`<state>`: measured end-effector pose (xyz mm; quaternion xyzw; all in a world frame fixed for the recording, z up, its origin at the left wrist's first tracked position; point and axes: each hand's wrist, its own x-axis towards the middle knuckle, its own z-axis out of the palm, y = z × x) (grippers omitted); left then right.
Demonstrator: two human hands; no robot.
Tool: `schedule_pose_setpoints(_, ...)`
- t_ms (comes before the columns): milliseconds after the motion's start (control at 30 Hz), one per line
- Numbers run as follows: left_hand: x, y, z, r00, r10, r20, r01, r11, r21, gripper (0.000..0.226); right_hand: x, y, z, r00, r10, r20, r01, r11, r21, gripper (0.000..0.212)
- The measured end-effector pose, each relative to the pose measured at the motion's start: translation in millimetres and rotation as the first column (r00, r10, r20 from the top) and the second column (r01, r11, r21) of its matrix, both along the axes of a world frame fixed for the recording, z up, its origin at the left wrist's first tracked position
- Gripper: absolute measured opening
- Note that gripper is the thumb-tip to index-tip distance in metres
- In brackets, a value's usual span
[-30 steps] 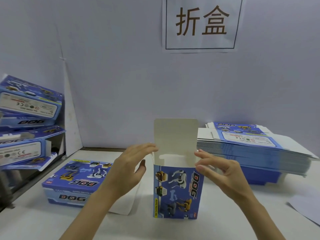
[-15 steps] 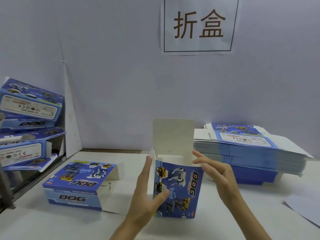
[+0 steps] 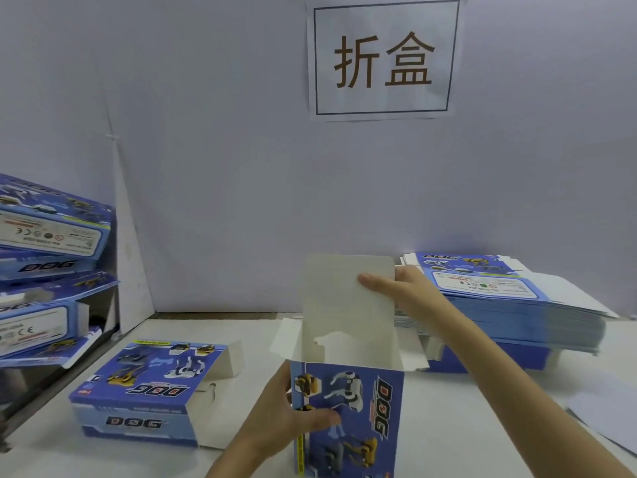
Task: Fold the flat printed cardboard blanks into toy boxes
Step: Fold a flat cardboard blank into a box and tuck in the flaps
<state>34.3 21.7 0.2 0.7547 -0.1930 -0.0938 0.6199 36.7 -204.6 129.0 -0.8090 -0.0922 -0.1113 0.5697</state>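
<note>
The step in hand looked like closing the top of the box [image 3: 348,408], which stood upright on the table [image 3: 482,426] between the hands. The left hand [image 3: 275,419] gripped its left edge, thumb clamped across the printed front. The right hand [image 3: 403,288], arm stretched forward, pinched the raised lid [image 3: 344,305] at its right edge. Next, I judged, the side flaps [image 3: 413,353] below those fingers needed folding in before the lid came down.

Left hand [image 3: 286,412] low, in side grip; right hand [image 3: 396,288] higher, in pinch.
</note>
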Motion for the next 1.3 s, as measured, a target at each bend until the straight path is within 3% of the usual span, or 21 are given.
schedule_pose_setpoints(100, 2, -1, -3, 1.0, -0.013, -0.016, 0.013, 1.0, -0.008, 0.083, 18, -2, -3, 0.964, -0.009, -0.267, 0.053, 0.986, 0.159, 0.037)
schedule_pose_setpoints(200, 3, 0, -3, 1.0, 0.002, -0.007, -0.002, 1.0, -0.012, 0.082, 21, 0, -15, 0.814, -0.046, -0.579, 0.004, 0.997, -0.073, 0.029)
schedule_pose_setpoints(267, 3, 0, -4, 1.0, 0.005, 0.009, -0.005, 1.0, -0.005, 0.084, 16, -2, -22, 0.661, 0.002, -0.751, -0.067, 0.996, -0.056, 0.02)
schedule_pose_setpoints(300, 2, 0, -5, 1.0, -0.001, 0.016, 0.001, 1.0, -0.003, 0.084, 13, -4, -25, 0.643, 0.043, -0.764, -0.081, 0.997, -0.012, 0.023)
schedule_pose_setpoints(367, 2, 0, -6, 1.0, -0.007, 0.021, 0.007, 1.0, -0.006, 0.082, 12, -9, -26, 0.646, 0.086, -0.758, -0.089, 0.995, 0.038, 0.022)
schedule_pose_setpoints(433, 1, 0, -6, 1.0, 0.004, 0.031, -0.004, 1.0, -0.011, 0.08, 14, -7, -25, 0.737, 0.068, -0.673, -0.071, 0.997, 0.024, 0.024)
schedule_pose_setpoints(500, 0, 0, -5, 0.999, 0.0, 0.034, 0.001, 1.0, -0.024, 0.079, 19, -6, -22, 0.874, -0.016, -0.486, 0.038, 0.999, 0.035, 0.026)
schedule_pose_setpoints(567, -1, -2, -4, 1.0, -0.014, 0.019, 0.015, 0.999, -0.032, 0.079, 24, -5, -20, 0.964, -0.046, -0.262, 0.066, 0.995, 0.068, 0.014)
schedule_pose_setpoints(600, -2, -2, -4, 1.0, -0.014, 0.015, 0.014, 0.999, -0.035, 0.078, 24, -5, -19, 0.983, -0.034, -0.18, 0.05, 0.995, 0.089, 0.008)
schedule_pose_setpoints(733, -5, -2, -5, 0.999, -0.004, 0.033, 0.006, 0.999, -0.046, 0.071, 20, -4, -16, 0.991, 0.129, -0.034, -0.122, 0.979, 0.166, 0.029)
schedule_pose_setpoints(867, -7, -1, -6, 1.0, -0.002, 0.03, 0.004, 0.998, -0.061, 0.081, 18, -1, -12, 0.994, 0.09, 0.062, -0.095, 0.993, 0.076, 0.037)
schedule_pose_setpoints(1000, -7, -3, -7, 1.0, 0.01, 0.001, -0.01, 0.997, -0.081, 0.078, 17, 0, 5, 0.992, 0.125, 0.004, -0.124, 0.982, 0.145, 0.013)
schedule_pose_setpoints(1067, -5, -3, -8, 1.0, 0.015, -0.006, -0.016, 0.996, -0.087, 0.07, 15, 1, 22, 0.973, 0.218, -0.078, -0.2, 0.961, 0.192, 0.024)
schedule_pose_setpoints(1200, -2, -6, -11, 0.999, 0.046, -0.018, -0.048, 0.994, -0.097, 0.065, 15, 8, 46, 0.938, 0.301, -0.173, -0.313, 0.949, -0.048, 0.026)
schedule_pose_setpoints(1300, -1, -7, -14, 0.999, 0.052, -0.004, -0.052, 0.994, -0.099, 0.064, 10, 8, 55, 0.904, 0.306, -0.299, -0.375, 0.903, -0.209, 0.04)
